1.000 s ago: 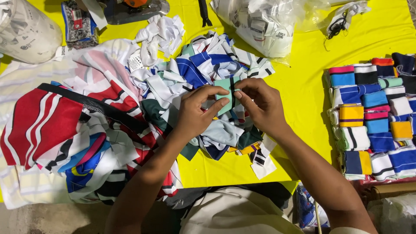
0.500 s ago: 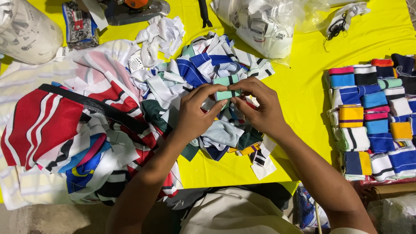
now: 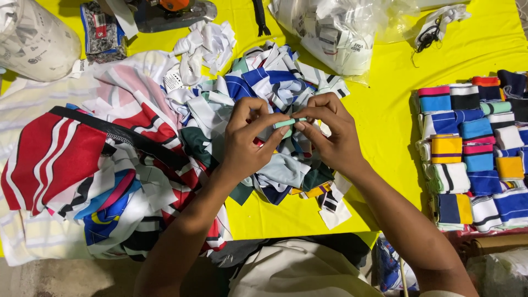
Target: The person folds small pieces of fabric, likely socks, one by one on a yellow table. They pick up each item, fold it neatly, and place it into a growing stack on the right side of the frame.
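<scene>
left hand point(image 3: 250, 137): fingers curled in over the loose fabric pile, thumb and fingertips pinched on the left end of a small mint green strip.
right hand point(image 3: 330, 135): mirrors the left hand, thumb and forefinger closed on the strip's right end; the other fingers are bent and loosely spread.
mint green strip point(image 3: 290, 122): a narrow folded piece of cloth, held level between the two hands, just above the pile's middle.
loose fabric pile point(image 3: 264, 93): a jumble of small striped pieces in blue, white, dark green and black, lying at the middle of the yellow worktop point(image 3: 385, 110); every place below is given from this pile.
large striped garment point(image 3: 71, 165): left of the pile and touching it; red, white, black and blue cloth, crumpled.
folded stacks point(image 3: 476, 148): well to the right of the pile; neat rows of small folded pieces in blue, yellow, pink, white and dark bands.
clear plastic bag point(image 3: 335, 27): beyond the pile, up and to the right, holding white printed tags.
white bundle point(image 3: 33, 38): far beyond the pile to the left, at the worktop's corner.
small white scraps point(image 3: 206, 44): just beyond the pile's upper left edge.
</scene>
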